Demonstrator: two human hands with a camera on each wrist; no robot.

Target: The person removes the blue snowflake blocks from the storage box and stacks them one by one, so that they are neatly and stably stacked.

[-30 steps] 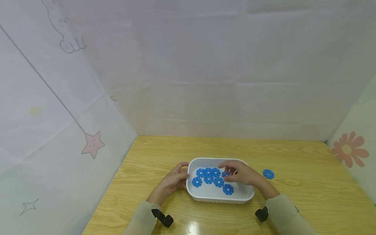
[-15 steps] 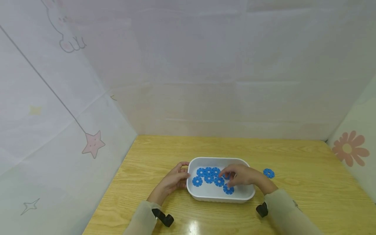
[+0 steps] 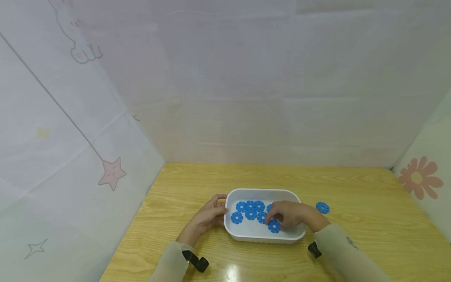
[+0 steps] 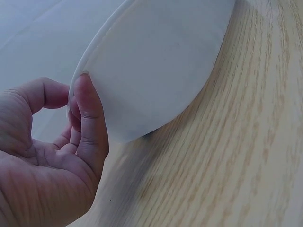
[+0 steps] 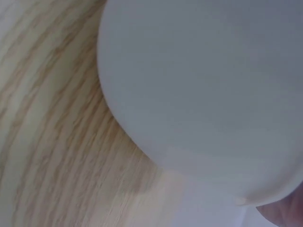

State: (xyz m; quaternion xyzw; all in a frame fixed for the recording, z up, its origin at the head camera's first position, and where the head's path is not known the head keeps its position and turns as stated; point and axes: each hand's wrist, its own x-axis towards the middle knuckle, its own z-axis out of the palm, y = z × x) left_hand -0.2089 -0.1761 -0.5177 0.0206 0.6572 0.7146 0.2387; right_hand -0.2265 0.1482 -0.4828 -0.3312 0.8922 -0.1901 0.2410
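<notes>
A white plastic tub (image 3: 264, 238) stands on the table with several blue interlocking discs (image 3: 237, 217) lying flat inside, each notched round its edge and holed in the centre. At its left end, my left hand (image 3: 208, 216) pinches the rim, as the left wrist view shows with the fingers (image 4: 90, 118) against the wall. My right hand (image 3: 289, 213) reaches down into the tub's right half. Its bent fingers come right to the edges of the front disc (image 3: 274, 226); I cannot tell whether they pinch it. Another disc (image 3: 270, 207) is partly hidden behind this hand.
One more blue disc (image 3: 322, 207) lies on the wooden table (image 3: 373, 219), right of the tub. Pale printed sheets (image 3: 246, 117) enclose the table at the back and both sides. The right wrist view mostly shows the tub's outer wall (image 5: 199, 94).
My right hand has lowered into the tub, from above the right-hand discs toward the front one, its fingers drawing in. The left hand and the tub have hardly moved.
</notes>
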